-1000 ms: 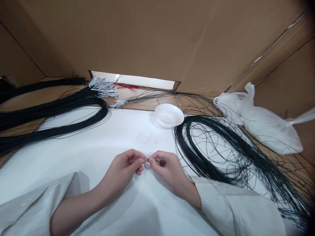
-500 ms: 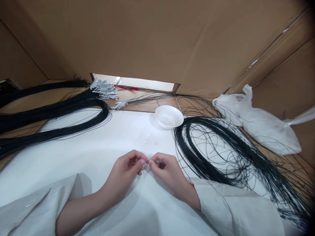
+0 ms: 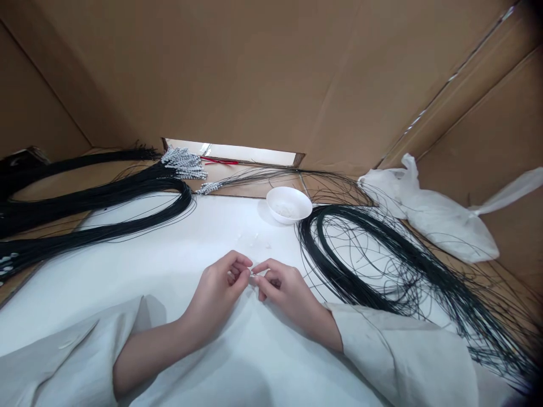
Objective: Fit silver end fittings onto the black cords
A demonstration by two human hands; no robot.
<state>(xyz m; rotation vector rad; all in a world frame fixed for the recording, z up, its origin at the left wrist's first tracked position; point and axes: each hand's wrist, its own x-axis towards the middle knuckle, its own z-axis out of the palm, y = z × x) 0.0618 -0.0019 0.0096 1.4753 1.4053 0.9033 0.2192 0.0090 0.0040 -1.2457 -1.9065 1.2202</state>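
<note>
Above the white tabletop (image 3: 178, 282), my left hand (image 3: 220, 291) and my right hand (image 3: 286, 291) meet fingertip to fingertip. Between them is a small white piece (image 3: 253, 275), too tiny to make out its kind. My left thumb and forefinger pinch it from one side. My right thumb and forefinger close round its other side. A few similar small white bits (image 3: 254, 240) lie on the tabletop just beyond my hands. Behind those stands a white bowl (image 3: 289, 205) with small pale pieces at its bottom.
Bundles of black cord (image 3: 161, 206) with white-beaded ends (image 3: 184, 163) lie at the left. A looped dark cord bundle (image 3: 352, 271) spreads on the right, loose strands around it. A white plastic bag (image 3: 445, 220) sits at the far right. Cardboard walls (image 3: 237, 68) enclose the table.
My right forefinger has straightened a little, and its other fingers have shifted. A small white piece now shows more clearly between the fingertips. The view has tilted slightly.
</note>
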